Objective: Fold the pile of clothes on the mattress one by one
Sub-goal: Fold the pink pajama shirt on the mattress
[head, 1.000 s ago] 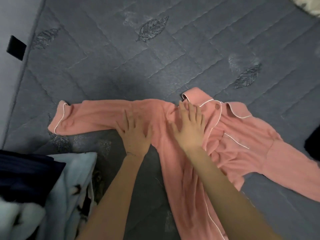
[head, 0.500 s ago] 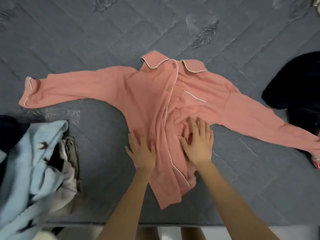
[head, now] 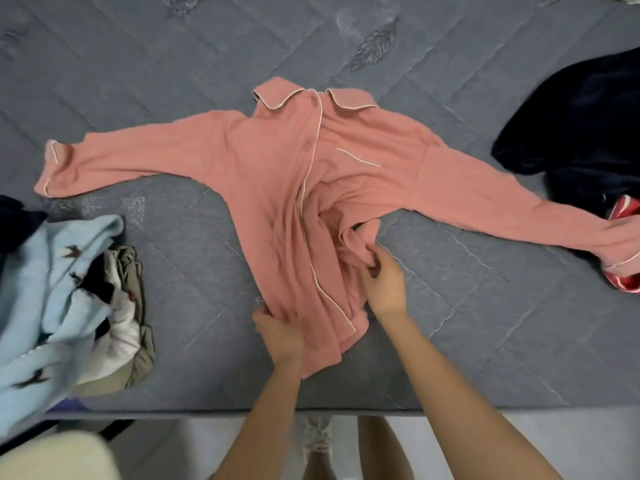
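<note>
Grey quilted mattress [head: 485,306] with leaf-pattern stitching filled most of the view, its near edge by the person's legs. Pink pyjama shirt [head: 277,168] lay front-up at the middle of the mattress, collar toward the far side and white piping along the placket. Both sleeves were spread out, one left and one right. Its lower body was rumpled and bunched on the right side.

Left hand [head: 277,332] gripped the shirt's near left edge, fingers curled into the cloth. Right hand [head: 384,278] pinched a wad of bunched fabric at the right side of the lower body.

Pile of clothes [head: 114,306] sat at the near left, just clear of the shirt, with a light blue garment [head: 45,289] on top and olive cloth [head: 136,358] beneath. Dark navy garment [head: 581,126] lay at the far right. Right sleeve end crossed a red item [head: 627,209] at the right edge.
</note>
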